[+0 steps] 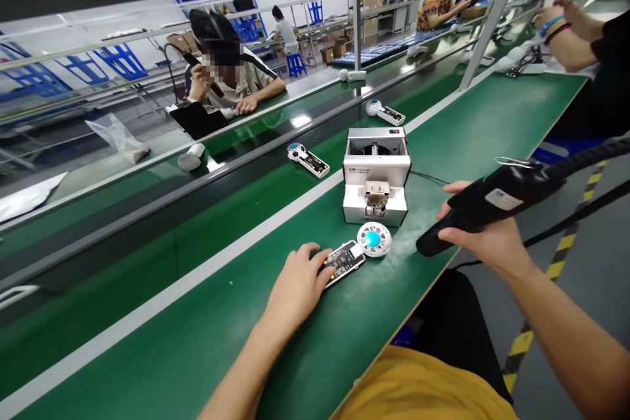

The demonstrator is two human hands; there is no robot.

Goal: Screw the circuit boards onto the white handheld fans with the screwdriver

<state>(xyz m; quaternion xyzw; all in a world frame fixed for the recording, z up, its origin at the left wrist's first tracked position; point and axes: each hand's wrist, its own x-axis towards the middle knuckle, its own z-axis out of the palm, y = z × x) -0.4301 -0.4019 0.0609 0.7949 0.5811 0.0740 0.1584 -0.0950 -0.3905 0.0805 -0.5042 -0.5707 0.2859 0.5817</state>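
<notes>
My left hand [301, 281] grips the handle end of a handheld fan [346, 258], fingers on both sides of it. The fan lies on the green bench, its circuit board exposed and its round white head with a blue centre pointing away from my hand. In my right hand [487, 239] is a black electric screwdriver [472, 210], its tip low near the bench edge, right of the fan head and apart from it. Just beyond the fan stands a white and black screw feeder [377, 174]; a thin cable runs from its right side.
Two more open fans [309, 161] [386, 111] lie on the green conveyor behind the feeder. Across the line a co-worker [221, 72] sits holding a dark tool. At the right edge another person's hands [556, 20] hold a white part. A metal post [495, 20] rises from the bench.
</notes>
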